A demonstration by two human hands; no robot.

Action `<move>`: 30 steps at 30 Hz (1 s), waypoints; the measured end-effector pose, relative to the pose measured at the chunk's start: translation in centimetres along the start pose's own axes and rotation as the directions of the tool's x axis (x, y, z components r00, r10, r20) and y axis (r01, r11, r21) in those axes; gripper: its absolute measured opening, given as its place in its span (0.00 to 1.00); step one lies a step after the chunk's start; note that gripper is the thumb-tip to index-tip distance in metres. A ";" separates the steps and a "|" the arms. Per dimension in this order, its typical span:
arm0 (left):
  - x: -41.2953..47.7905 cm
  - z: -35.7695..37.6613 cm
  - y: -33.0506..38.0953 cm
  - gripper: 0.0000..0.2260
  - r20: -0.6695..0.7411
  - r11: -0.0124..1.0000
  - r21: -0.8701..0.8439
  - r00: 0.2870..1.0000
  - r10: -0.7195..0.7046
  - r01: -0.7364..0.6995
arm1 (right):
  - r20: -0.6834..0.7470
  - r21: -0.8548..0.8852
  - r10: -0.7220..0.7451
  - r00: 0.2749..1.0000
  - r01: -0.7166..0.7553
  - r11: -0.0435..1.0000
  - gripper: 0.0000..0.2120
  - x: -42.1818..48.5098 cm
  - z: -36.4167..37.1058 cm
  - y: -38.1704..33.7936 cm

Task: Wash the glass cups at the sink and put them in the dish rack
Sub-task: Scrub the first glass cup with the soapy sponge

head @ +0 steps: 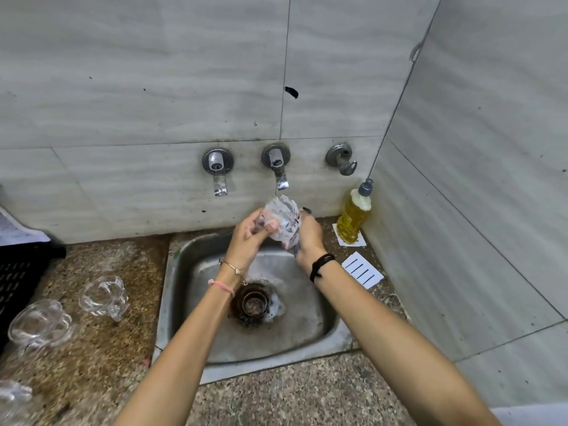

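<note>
A clear glass cup [282, 218] is held tilted over the steel sink [319, 327], right under the middle tap [278, 167], with water splashing on it. My left hand [249, 238] grips its left side, fingers partly inside the rim. My right hand [309, 238] holds its right side and base. Two more glass cups [103, 296] [38, 322] lie on the speckled counter to the left of the sink, and a third [13, 395] shows blurred at the lower left edge. The black dish rack [18, 272] stands at the far left.
A second tap [217, 169] is on the wall left of the running one, and a valve [342, 159] to the right. A yellow soap bottle [353, 213] stands in the right corner beside a white card [362, 269]. Foam sits around the rusty drain [253, 302].
</note>
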State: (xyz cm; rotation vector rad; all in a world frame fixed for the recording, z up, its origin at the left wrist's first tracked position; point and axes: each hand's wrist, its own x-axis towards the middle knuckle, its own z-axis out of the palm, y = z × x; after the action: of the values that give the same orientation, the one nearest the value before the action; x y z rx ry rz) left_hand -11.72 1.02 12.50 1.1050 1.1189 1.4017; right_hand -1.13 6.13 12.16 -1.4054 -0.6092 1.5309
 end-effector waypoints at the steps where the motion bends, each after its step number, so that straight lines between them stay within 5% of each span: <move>1: 0.0 -0.3 0.0 0.13 0.007 1.000 0.016 1.000 0.006 -0.006 | 0.049 0.064 0.068 0.996 -0.071 0.995 0.15 -0.1 -0.1 -0.4; 4: 0.2 -0.2 -0.5 0.12 -0.073 0.998 0.053 0.996 0.048 -0.044 | 0.102 0.133 0.023 0.994 -0.036 0.990 0.16 -0.5 0.0 -0.1; 6: 0.2 0.7 -1.0 0.17 -0.155 0.993 -0.111 0.988 0.021 -0.038 | 0.012 0.067 -0.104 0.995 0.102 0.992 0.17 -0.5 0.4 1.1; 8: 0.5 1.5 -1.2 0.22 -0.219 0.922 -0.387 0.969 -0.119 0.025 | -0.012 -0.100 -0.206 0.978 0.204 0.974 0.24 -1.2 0.5 2.0; 11: 1.1 1.3 -1.6 0.27 -0.284 0.849 -0.525 0.929 -0.236 0.055 | 0.198 -0.358 -0.341 0.919 0.392 0.848 0.28 -1.9 -0.9 2.1; 13: 1.2 0.6 -1.6 0.30 -0.223 0.802 -0.590 0.936 -0.273 0.093 | 0.314 -0.379 -0.328 0.891 0.434 0.818 0.27 -1.8 -1.8 1.0; 15: 0.5 0.3 -1.1 0.32 -0.064 0.741 -0.641 0.948 -0.313 0.201 | 0.274 -0.292 -0.311 0.910 0.387 0.875 0.34 -1.2 -2.0 -0.3; 18: -0.3 1.0 -1.4 0.27 0.148 0.661 -0.651 0.916 -0.372 0.373 | 0.174 -0.230 -0.313 0.934 0.348 0.909 0.47 -0.6 -1.2 -1.6; 25: -1.1 1.0 -1.5 0.22 0.360 0.595 -0.507 0.780 -0.512 0.624 | 0.486 -0.360 -0.321 0.813 0.522 0.773 0.34 0.0 -2.1 -1.2; 30: -2.0 1.4 -1.9 0.26 0.269 0.776 -0.282 0.823 -0.500 0.564 | 0.605 -0.611 -0.154 0.781 0.580 0.539 0.27 -1.0 -1.9 -2.9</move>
State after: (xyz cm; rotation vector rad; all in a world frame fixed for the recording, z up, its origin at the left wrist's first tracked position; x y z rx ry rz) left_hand -9.90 -0.64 10.71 0.5695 0.9070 0.9679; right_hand 1.42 6.15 14.72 -1.3059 -1.9817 1.2683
